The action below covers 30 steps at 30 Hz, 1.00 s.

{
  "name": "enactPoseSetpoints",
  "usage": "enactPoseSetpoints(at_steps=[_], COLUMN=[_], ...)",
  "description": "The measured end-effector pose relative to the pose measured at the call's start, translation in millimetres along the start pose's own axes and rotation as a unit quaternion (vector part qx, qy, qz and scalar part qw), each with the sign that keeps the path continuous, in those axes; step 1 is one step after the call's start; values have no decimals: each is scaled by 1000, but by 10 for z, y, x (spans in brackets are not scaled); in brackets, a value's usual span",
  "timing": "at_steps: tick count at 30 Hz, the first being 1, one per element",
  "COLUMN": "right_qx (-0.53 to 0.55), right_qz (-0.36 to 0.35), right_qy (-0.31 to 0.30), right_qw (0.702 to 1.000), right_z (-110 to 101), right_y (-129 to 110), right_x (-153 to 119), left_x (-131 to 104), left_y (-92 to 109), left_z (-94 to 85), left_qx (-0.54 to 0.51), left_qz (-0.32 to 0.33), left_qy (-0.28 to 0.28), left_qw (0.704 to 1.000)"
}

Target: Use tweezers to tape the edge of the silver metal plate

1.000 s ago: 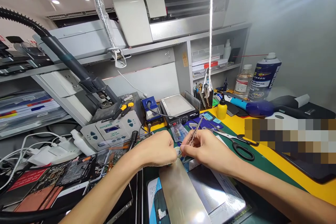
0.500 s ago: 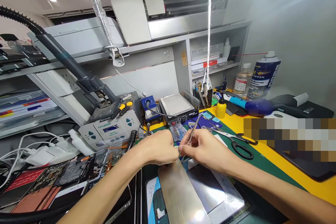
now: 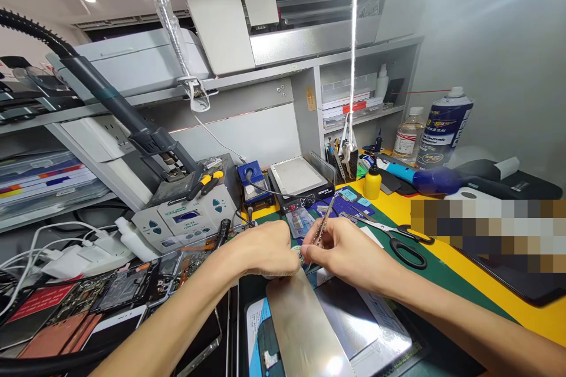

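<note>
A bare metal plate [image 3: 305, 330] lies at the counter's near edge. Just beyond it, my left hand [image 3: 260, 250] pinches a small round part [image 3: 299, 257], while my right hand [image 3: 349, 253] grips tweezers [image 3: 322, 228] at it. Scissors [image 3: 395, 235] lie rightward. The far-right spray can [image 3: 443, 128] bears unreadable print.

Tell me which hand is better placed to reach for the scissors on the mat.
Right. The scissors lie on the green mat just beyond the right hand, on its own side. That hand does hold tweezers, though. The left hand pinches a small part and would have to cross over.
</note>
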State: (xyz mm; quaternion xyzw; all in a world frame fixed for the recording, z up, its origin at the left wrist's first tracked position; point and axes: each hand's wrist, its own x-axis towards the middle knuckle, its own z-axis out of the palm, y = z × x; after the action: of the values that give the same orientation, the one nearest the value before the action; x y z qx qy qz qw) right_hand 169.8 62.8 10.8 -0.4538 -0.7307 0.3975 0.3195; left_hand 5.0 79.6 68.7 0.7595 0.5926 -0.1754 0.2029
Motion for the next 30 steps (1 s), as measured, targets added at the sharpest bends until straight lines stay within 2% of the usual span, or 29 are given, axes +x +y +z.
enactPoseSetpoints(at_steps=[8,13,19,26,30], right_qx=[3,7,10,17,18], right_qz=[-8,-9,-7,-6,-5], right_qy=[4,2,6,10,7], right_qw=[1000,1000,1000,1000,1000], right_z=[-3,-1,2,-5,-2], right_y=[23,35,35,17,21], right_x=[-10,-25,-24,-27,-23], left_x=[-35,-56,-55,-95,-74], left_y=[-90,-108,-223,-339,-354], left_z=[29,39,70,148,218], left_qx=[-52,-64,-73,-156,-207], left_qz=[41,40,44,128,144], left_qy=[-2,3,48,48,48], left_qw=[998,997,995,978,967])
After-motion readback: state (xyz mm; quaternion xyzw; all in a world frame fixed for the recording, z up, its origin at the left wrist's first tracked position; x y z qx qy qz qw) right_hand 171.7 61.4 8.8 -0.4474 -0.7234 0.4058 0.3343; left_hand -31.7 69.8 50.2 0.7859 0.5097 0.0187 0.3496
